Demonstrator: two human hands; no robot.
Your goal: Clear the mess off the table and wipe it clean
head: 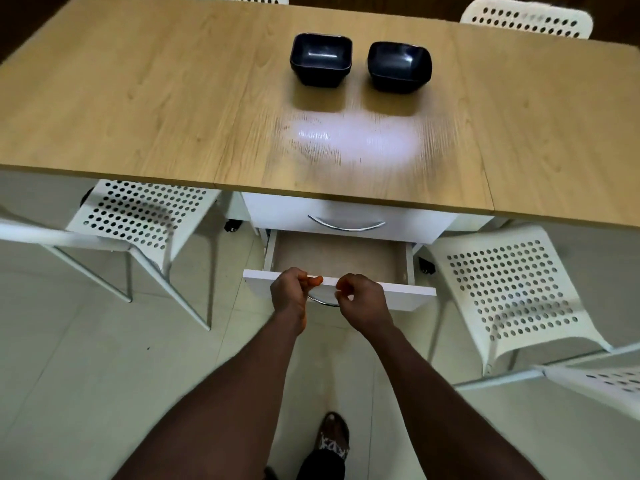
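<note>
Bottom centre of the frame: your foot (334, 436) in a patterned sandal stands on pale floor tiles (86, 393). Your two bare forearms rise from the bottom edge toward the middle of the frame.

Just below centre, your left hand (294, 292) grips the white drawer front (408, 294). Its fingers curl over the top edge, and the fingertips show on the inner side. Your right hand (362, 301) sits just beside it, to the right. Its fingers are curled tight with the tips at the same top edge, but you cannot tell whether they actually clasp the board. A curved metal handle (322, 302) peeks out between the two hands, and neither hand holds it.

The drawer (341, 252) is pulled out toward you, showing its brown bottom. Directly above it, an upper drawer (277, 211) is closed under the table's edge.

A white perforated chair (138, 216) stands at middle left, partly tucked under the table. A second one (512, 289) stands at middle right.

The wooden table (138, 98) fills the upper half of the frame, with a bright patch of glare (353, 140) near its centre. Beyond the glare, at upper centre, two dark square bowls stand upright, side by side and a little apart: the left bowl (321, 58) and the right bowl (400, 65).

Another white chair back (526, 17) shows at the top right.
</note>
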